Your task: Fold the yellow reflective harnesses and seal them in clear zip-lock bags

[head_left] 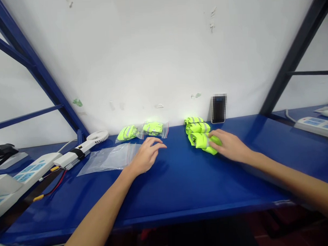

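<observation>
Head view: my right grip (231, 145) pinches the neon roll (199, 140); even pressure suits its loose folds. My left grip (145, 156) is spread, clear plastic (108, 159) beside it.

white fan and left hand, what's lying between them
Clear plastic bags lie flat on the blue table between the white fan and the left hand, as the head view shows.
</observation>
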Demonstrator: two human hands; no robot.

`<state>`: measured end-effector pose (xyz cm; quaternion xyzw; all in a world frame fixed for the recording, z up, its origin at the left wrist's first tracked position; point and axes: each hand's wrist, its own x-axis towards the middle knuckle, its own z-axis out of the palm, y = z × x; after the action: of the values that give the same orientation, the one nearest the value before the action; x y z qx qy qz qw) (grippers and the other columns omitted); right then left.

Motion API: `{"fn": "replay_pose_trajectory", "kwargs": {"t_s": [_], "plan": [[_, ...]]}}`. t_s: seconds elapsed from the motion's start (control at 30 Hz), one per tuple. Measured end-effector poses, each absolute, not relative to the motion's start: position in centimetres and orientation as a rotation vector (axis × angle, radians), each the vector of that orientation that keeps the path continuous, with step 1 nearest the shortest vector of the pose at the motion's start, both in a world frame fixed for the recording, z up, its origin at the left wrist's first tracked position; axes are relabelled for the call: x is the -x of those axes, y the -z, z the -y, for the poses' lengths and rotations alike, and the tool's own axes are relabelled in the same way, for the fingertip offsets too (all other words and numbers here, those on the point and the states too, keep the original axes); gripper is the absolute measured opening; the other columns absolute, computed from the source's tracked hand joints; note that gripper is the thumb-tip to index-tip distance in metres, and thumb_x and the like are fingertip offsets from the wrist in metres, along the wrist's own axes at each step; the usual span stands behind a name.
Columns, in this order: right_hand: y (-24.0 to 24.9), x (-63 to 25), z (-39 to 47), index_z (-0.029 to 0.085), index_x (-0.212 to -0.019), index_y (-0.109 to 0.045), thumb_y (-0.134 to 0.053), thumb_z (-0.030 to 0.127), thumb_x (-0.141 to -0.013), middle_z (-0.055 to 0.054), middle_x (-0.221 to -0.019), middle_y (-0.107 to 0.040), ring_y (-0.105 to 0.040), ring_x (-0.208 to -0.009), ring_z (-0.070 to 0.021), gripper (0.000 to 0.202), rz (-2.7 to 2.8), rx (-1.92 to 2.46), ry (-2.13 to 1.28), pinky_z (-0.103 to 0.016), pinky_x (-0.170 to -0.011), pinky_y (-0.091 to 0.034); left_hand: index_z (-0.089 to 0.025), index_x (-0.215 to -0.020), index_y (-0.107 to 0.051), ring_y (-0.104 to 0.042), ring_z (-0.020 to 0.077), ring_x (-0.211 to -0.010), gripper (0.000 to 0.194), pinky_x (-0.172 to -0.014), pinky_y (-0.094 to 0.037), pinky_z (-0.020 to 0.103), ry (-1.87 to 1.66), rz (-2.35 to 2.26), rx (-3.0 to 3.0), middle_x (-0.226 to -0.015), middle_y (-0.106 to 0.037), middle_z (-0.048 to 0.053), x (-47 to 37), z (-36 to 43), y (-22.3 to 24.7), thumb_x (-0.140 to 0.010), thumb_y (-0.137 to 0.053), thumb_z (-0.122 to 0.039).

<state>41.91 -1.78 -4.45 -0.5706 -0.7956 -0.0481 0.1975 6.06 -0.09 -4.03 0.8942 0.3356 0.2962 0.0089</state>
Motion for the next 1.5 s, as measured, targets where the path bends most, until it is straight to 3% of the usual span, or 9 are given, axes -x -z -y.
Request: {"fn": "replay_pose_trajectory", "kwargs": {"t_s": [0.1,0.2,0.4,0.6,0.73,0.87,1.23,1.37,1.5], "plan": [[4.8,-40.0,2.3,0.02,-0.106,-0.06,-0.048,0.038,-0.091,-0.01,-0.107,-0.063,-0.061,-0.097,-0.0272,0.026,2.239,1.447,0.006,-0.042,-0.086,-0.048,-0.024,-0.105,-0.068,-0.057,0.0205,-0.11,0.037,-0.099,-0.046,0.039,-0.911,-0.882,-2.762,-0.116,-0.062,0.008,-6.6,0.7,4.1,-0.09,-0.038,-0.01],[4.1,-36.8,3.1,0.021,-0.118,-0.06,-0.053,0.042,-0.089,-0.01,-0.108,-0.06,-0.059,-0.101,-0.0287,0.036,2.312,1.298,-0.114,-0.044,-0.087,-0.048,-0.022,-0.103,-0.068,-0.061,0.0215,-0.101,0.025,-0.092,-0.05,0.038,-0.977,-0.84,-2.759,-0.108,-0.064,0.01,-7.0,1.2,4.3,-0.085,-0.051,-0.018],[2.4,-30.9,2.5,0.02,-0.123,-0.062,-0.059,0.047,-0.087,-0.007,-0.102,-0.053,-0.058,-0.093,-0.0227,0.044,2.547,0.92,-0.469,-0.039,-0.086,-0.049,-0.02,-0.115,-0.056,-0.059,0.0262,-0.105,0.039,-0.093,-0.048,0.04,-0.782,-0.848,-2.866,-0.115,-0.061,0.012,-6.9,1.9,3.9,-0.078,-0.061,-0.032],[4.2,-30.5,1.5,0.025,-0.14,-0.048,-0.07,0.042,-0.078,-0.012,-0.126,-0.045,-0.048,-0.115,-0.029,0.068,2.583,0.837,-0.381,-0.046,-0.1,-0.042,-0.021,-0.113,-0.051,-0.057,0.0262,-0.101,0.043,-0.092,-0.046,0.04,-0.653,-0.975,-2.848,-0.112,-0.061,0.009,-6.5,1.8,3.3,-0.077,-0.064,-0.039],[5.5,-30.9,1.8,0.027,-0.143,-0.041,-0.061,0.033,-0.084,-0.012,-0.139,-0.042,-0.048,-0.119,-0.0296,0.062,2.566,0.883,-0.361,-0.049,-0.1,-0.042,-0.022,-0.117,-0.05,-0.057,0.0264,-0.105,0.046,-0.095,-0.045,0.04,-0.623,-0.98,-2.818,-0.117,-0.06,0.008,-6.5,1.8,3.2,-0.075,-0.065,-0.036],[5.5,-30.6,1.7,0.022,-0.137,-0.045,-0.063,0.023,-0.078,-0.013,-0.146,-0.034,-0.048,-0.123,-0.0287,0.063,2.495,0.887,-0.394,-0.043,-0.1,-0.044,-0.023,-0.12,-0.049,-0.057,0.0267,-0.108,0.05,-0.096,-0.044,0.04,-0.614,-0.99,-2.78,-0.12,-0.06,0.008,-6.6,1.8,3.3,-0.074,-0.066,-0.033],[5.9,-30.2,1.4,0.019,-0.124,-0.055,-0.058,0.016,-0.08,-0.01,-0.114,-0.058,-0.054,-0.102,-0.0247,0.044,2.306,0.775,-0.48,-0.039,-0.088,-0.045,-0.023,-0.137,-0.038,-0.053,0.0281,-0.122,0.063,-0.104,-0.043,0.044,-0.792,-0.959,-2.723,-0.135,-0.052,0.011,-6.5,1.2,4.4,-0.08,-0.064,-0.031],[5.6,-29.8,1.3,0.014,-0.098,-0.062,-0.057,0.024,-0.083,-0.004,-0.089,-0.062,-0.057,-0.078,-0.0189,0.019,1.984,0.936,-0.795,-0.032,-0.07,-0.047,-0.023,-0.143,-0.032,-0.045,0.0296,-0.131,0.071,-0.108,-0.041,0.046,-1.066,-0.939,-2.75,-0.14,-0.045,0.014,-6.6,1.2,4.3,-0.08,-0.064,-0.026],[5.4,-29.5,1.0,0.013,-0.087,-0.06,-0.056,0.031,-0.084,-0.001,-0.072,-0.057,-0.053,-0.058,-0.0144,0.018,1.654,1.05,-1.178,-0.027,-0.05,-0.046,-0.023,-0.142,-0.036,-0.041,0.0315,-0.134,0.069,-0.107,-0.043,0.047,-1.035,-0.922,-2.869,-0.144,-0.037,0.016,-6.8,1.4,4.1,-0.08,-0.064,-0.024]]}}
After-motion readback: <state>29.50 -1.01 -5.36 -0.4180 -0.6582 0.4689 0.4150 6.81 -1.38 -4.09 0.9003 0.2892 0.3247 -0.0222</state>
